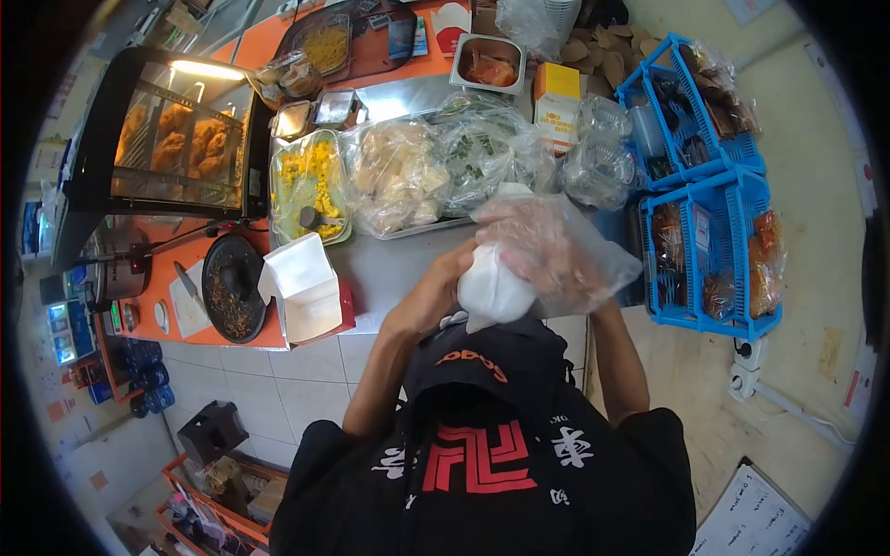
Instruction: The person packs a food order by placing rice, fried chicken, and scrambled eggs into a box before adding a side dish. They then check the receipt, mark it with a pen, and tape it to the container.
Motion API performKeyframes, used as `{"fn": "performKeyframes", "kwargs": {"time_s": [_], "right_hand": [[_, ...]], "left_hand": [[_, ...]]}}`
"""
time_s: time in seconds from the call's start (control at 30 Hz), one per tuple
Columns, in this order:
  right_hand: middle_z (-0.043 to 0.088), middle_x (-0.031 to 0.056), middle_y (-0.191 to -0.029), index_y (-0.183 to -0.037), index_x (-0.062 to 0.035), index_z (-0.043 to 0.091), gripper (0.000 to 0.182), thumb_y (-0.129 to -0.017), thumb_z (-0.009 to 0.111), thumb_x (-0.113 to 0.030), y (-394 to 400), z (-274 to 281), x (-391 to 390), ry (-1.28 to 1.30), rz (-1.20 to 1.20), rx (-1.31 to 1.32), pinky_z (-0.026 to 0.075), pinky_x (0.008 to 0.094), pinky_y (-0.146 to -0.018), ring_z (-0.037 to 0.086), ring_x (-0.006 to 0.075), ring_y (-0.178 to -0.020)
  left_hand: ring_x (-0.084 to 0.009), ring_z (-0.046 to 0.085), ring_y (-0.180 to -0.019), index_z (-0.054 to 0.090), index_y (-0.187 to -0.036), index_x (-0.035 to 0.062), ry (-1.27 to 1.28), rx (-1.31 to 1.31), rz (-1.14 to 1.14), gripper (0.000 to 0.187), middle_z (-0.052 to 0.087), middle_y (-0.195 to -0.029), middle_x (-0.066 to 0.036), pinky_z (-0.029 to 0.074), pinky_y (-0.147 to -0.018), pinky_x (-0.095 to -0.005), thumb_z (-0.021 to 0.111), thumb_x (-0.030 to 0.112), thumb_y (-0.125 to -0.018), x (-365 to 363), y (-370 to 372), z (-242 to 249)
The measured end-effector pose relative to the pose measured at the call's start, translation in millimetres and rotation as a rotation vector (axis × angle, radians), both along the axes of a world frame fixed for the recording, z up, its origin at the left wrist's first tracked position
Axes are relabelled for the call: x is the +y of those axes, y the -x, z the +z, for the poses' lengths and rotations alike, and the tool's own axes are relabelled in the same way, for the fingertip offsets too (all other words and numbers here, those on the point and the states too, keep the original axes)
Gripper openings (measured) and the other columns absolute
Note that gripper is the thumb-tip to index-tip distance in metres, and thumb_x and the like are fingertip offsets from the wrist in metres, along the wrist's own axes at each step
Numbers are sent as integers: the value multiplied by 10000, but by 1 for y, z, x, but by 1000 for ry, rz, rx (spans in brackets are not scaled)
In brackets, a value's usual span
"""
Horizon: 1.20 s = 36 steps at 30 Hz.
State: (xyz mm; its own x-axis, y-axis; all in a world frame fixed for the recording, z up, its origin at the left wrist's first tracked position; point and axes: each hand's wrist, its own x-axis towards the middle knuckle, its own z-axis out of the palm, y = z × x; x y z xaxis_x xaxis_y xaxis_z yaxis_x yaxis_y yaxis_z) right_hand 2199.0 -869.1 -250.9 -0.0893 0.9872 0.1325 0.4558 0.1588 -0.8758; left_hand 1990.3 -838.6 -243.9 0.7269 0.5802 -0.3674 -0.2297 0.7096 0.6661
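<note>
A white rounded bundle, smooth like paper or thin plastic, is held in front of my chest over the counter's front edge. My left hand is closed around its left side. Inside a loose clear plastic bag or glove, my right hand bends its fingers against the bundle's upper right. What the bundle contains is hidden. Just beyond my hands lie a plastic bag of green leaves and a bag of pale food pieces. An open white and red carton stands to the left on the counter.
A lit display case with fried food stands at the left. Near it are a black round pan and a tub of yellow food. A metal tray sits at the back; blue baskets stand at the right.
</note>
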Motion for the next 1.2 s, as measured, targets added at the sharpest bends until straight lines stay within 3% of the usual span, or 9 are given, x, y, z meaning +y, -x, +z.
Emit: {"fn": "performKeyframes", "kwargs": {"time_s": [0.03,0.13,0.27,0.57,0.7,0.77,1.0,1.1,1.2], "right_hand": [[635,124,-1018,-1038,2,623,282,-871,661,-222,-2,-8,3,34,29,-11,471,325,-851,611,194,-927],[636,125,-1023,-1047,2,625,291,-870,664,-227,-11,-29,6,194,142,78,471,328,-860,612,196,-935],[659,104,-990,-999,-11,638,259,-881,649,-240,-42,-70,-5,518,329,325,474,331,-852,614,201,-922],[659,140,-870,-947,-57,636,204,-809,636,-208,-69,-281,-72,266,20,-412,502,415,-764,635,321,-811],[639,175,-994,-1045,-73,603,287,-800,599,-224,-58,-229,-70,273,-102,-490,481,450,-827,605,381,-926],[632,190,-1034,-1131,-81,567,363,-795,574,-219,-42,-229,-72,127,-37,-401,485,443,-849,607,397,-936],[625,207,-1084,-1176,-83,563,464,-738,627,-221,-7,-240,-25,812,-23,-385,511,440,-757,632,387,-897],[657,167,-973,-1158,-74,570,462,-736,652,-242,-9,-279,-23,663,125,-731,520,448,-656,639,387,-743],[645,159,-953,-1136,-39,565,425,-772,625,-249,6,-328,-75,139,-231,-471,521,428,-675,631,363,-761]], "left_hand": [[-190,555,-1081,445,-1293,18,137,-98,-4,624,557,-1210,-134,451,-907,-316,757,198,-783,2,-3,-16],[-173,578,-1000,442,-1281,66,-429,347,-211,669,573,-1149,-107,469,-878,-330,800,253,-748,-2,-8,-38],[-169,574,-997,472,-1267,79,-335,301,-404,660,610,-1078,-89,463,-894,-309,816,257,-732,12,-1,-91],[-282,567,-1047,540,-1291,75,-868,586,-575,563,595,-1148,-162,433,-967,-376,742,211,-784,24,-30,-239],[-377,505,-1095,557,-1242,52,-1372,916,-217,519,558,-1157,-197,391,-1001,-430,702,113,-748,7,-15,-222],[-377,533,-1065,560,-1217,37,-1295,958,-267,518,554,-1163,-193,422,-958,-435,683,60,-713,3,-2,-219],[-388,616,-812,624,-1014,-6,-1198,934,-59,337,609,-985,-191,508,-741,-438,635,-12,-677,-3,-9,-245],[-381,616,-767,634,-934,-10,-913,882,-60,229,618,-896,-185,506,-713,-427,630,11,-706,-4,-4,-236],[-324,625,-837,624,-961,-11,-1056,882,-89,240,620,-945,-152,520,-712,-388,644,54,-731,-11,6,-244]]}}
